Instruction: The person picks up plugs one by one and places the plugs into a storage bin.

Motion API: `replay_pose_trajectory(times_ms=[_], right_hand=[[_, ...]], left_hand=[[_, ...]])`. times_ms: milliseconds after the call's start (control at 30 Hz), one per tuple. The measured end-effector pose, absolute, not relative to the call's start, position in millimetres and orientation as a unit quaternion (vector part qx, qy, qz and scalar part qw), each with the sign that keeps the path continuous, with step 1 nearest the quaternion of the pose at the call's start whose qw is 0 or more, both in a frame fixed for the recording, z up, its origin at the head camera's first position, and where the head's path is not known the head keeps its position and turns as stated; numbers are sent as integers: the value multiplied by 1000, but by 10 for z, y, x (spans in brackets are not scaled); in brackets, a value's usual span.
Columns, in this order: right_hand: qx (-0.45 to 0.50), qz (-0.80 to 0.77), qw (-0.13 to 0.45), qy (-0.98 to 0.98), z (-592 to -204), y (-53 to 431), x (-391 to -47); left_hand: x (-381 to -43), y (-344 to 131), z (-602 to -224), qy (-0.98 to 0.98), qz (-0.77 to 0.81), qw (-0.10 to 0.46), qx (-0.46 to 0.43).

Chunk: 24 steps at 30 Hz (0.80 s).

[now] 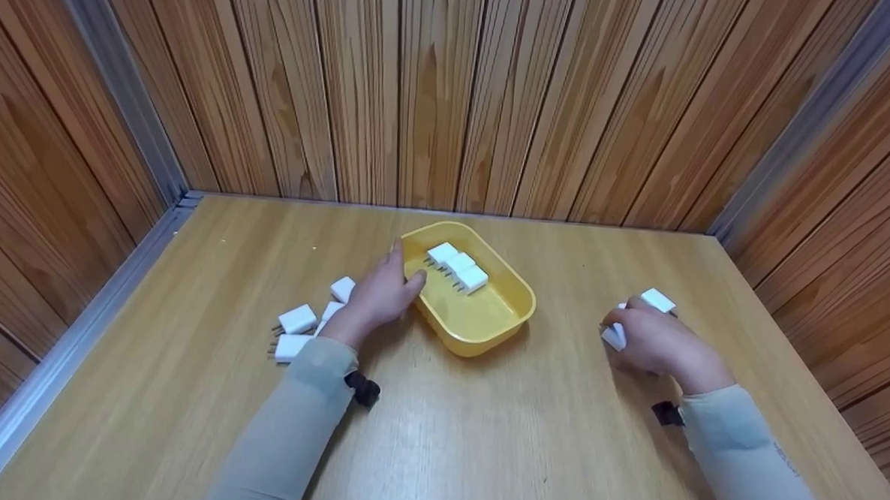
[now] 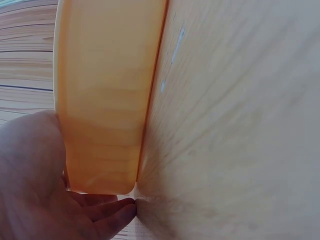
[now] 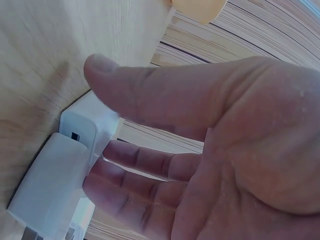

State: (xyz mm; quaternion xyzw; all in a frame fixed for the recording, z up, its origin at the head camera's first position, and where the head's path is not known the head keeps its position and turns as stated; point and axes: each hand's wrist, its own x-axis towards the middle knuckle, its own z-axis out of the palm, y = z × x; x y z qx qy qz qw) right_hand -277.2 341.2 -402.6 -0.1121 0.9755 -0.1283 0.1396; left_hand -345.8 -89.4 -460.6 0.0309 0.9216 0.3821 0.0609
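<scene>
My left hand (image 1: 379, 296) grips a yellow plastic tub (image 1: 521, 302) at its left side, the thumb over the rim and the other fingers along the outer wall. Inside the tub lie three white USB chargers (image 1: 459, 263) in a slanting row, prongs to the left. On the right, my right hand (image 1: 655, 338) reaches over more white chargers (image 1: 658, 300). In the right wrist view its thumb and fingers stand apart, the fingertips right at a charger (image 3: 47, 185). Another charger with a USB port (image 3: 82, 125) sits against that one, partly behind the thumb.
Several white chargers (image 1: 297, 319) lie on the wooden table (image 1: 467, 439) to the left of the tub, some partly behind the left hand. Wood-panelled walls (image 1: 437, 92) enclose the table at the back and on both sides.
</scene>
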Motion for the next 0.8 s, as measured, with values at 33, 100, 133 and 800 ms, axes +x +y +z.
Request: replay_pose_trajectory(times_ms=[33,100,133,800], right_hand=[[-108,-131,142,975,-4021,3415,-2772],[-101,-134,146,975,-4013,3418,-2768],[-100,-135,146,975,-4014,3419,-2769],[-118,-112,138,977,-4030,3415,-2776]], left_hand=[[-3458,-894,-4599,921,383,61,32],[-3459,-890,-4591,920,384,64,33],[-3459,-888,-4589,920,385,65,34],[-3464,-878,-4585,924,376,58,35]])
